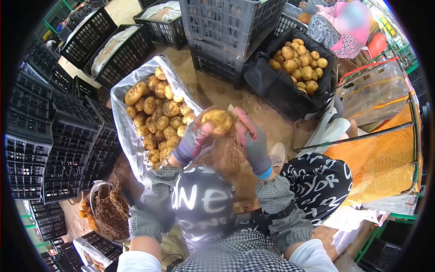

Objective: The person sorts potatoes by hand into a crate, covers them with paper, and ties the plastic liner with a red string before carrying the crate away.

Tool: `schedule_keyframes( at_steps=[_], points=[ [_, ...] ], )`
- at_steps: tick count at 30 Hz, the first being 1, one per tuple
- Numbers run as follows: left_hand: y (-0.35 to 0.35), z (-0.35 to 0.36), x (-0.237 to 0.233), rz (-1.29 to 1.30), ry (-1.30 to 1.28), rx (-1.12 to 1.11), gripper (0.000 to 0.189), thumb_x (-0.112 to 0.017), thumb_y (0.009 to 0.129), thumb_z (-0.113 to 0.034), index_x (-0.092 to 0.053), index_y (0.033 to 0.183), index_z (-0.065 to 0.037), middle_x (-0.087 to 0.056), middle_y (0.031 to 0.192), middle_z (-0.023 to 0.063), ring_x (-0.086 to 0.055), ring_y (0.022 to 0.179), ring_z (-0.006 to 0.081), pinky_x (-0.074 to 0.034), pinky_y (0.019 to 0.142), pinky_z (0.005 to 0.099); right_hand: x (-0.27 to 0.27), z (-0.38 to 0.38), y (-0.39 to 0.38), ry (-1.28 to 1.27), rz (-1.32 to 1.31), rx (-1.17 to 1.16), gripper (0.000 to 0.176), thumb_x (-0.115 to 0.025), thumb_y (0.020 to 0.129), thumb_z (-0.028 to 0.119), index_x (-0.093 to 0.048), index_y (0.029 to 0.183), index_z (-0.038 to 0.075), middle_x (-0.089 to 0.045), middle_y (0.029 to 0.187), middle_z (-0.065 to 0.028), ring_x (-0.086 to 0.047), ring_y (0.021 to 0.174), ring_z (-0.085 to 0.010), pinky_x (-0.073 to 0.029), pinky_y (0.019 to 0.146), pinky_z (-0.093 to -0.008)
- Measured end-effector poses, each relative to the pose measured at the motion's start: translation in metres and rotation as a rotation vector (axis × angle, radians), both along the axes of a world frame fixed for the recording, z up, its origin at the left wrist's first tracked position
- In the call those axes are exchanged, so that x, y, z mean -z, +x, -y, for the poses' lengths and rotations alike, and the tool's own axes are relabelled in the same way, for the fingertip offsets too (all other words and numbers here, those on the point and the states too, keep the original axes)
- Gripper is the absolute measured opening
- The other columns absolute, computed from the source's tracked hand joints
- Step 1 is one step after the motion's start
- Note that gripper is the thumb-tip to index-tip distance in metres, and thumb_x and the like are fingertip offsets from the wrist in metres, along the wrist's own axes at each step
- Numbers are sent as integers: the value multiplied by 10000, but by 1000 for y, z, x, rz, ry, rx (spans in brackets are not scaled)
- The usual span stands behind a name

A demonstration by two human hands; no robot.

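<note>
My left hand, in a grey and pink work glove, is closed around a large yellow potato with brown soil marks. At the potato's right side is my right hand, gloved alike, its fingers drawn together beside a small pale thing; I cannot tell what that is. Left of my hands stands a crate lined with white plastic, filled with soil-flecked potatoes. Loose roots and soil show below my hands.
A black-lined crate of potatoes sits ahead right, beside stacked dark crates. More black crates rise at left. A bucket holds roots. An orange mesh sack lies right; another person is beyond.
</note>
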State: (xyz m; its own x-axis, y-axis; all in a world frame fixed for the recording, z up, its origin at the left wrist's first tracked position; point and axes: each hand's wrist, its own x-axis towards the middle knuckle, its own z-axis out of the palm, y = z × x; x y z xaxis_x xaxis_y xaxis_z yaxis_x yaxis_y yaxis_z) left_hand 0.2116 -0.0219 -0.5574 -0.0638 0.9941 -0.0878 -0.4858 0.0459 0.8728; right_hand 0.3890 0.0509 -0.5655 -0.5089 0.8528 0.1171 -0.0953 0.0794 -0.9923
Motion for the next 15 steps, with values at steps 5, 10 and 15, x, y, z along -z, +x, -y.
schedule_keyframes(
  at_steps=[5, 10, 15],
  points=[
    [8, 0, -3, 79, 30, 24, 775, -596, 903, -522, -318, 1446, -45, -472, 1355, 122, -507, 1224, 227, -442, 1020, 360, 9, 1, -14, 401, 3, 36, 385, -507, 978, 110, -524, 1355, 38, -645, 892, -2, -446, 629, -8, -425, 633, -151],
    [0, -6, 32, -69, 133, -3, 769, -558, 927, -517, -303, 1444, -7, -465, 1370, 137, -481, 1256, 220, -403, 1067, 369, -1, 5, -4, 47, -45, 78, 398, -489, 992, 147, -492, 1377, 49, -618, 1023, -44, -562, 701, -36, -439, 577, -151],
    [-5, -14, 12, -85, 146, -17, 714, -595, 940, -374, -284, 1452, 15, -470, 1366, 134, -524, 1206, 208, -451, 1017, 341, 9, -7, 1, -81, 140, -74, 455, -545, 965, 228, -457, 1363, 26, -591, 1146, -70, -599, 870, -97, -478, 719, -204]
  ],
)
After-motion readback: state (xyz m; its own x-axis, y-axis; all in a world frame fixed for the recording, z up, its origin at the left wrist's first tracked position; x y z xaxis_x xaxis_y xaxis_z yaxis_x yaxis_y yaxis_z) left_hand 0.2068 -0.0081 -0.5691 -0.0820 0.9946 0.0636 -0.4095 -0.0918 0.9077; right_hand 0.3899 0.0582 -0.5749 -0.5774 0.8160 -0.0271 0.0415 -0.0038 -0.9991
